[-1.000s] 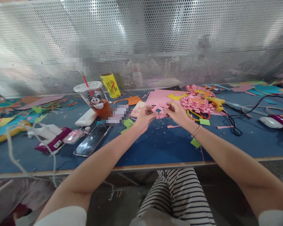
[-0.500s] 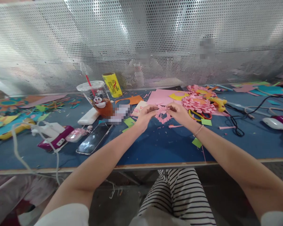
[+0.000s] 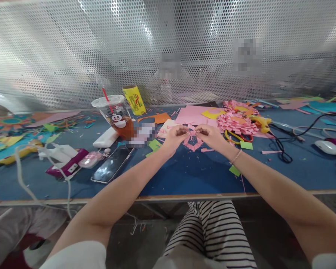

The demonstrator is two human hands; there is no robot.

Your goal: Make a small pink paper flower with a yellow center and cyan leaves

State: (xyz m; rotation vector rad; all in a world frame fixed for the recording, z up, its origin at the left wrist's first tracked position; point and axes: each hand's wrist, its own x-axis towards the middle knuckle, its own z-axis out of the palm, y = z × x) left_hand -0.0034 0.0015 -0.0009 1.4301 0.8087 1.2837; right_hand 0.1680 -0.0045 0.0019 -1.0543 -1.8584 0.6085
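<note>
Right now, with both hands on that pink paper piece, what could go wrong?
The paper piece, pinched between left hand and right hand, looks thin and cut into strips, so pulling may tear it. The drink cup stands near the left forearm; a sideways sweep might tip it onto the phone.

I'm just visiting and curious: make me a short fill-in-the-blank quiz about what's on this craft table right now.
1. Both hands, the left hand and the right hand, hold a cut paper piece coloured ____.
2. The straw in the plastic cup is ____.
3. The table top is coloured ____.
4. The phone lies to the ____ of the hands.

Missing words: pink; red; blue; left
</note>
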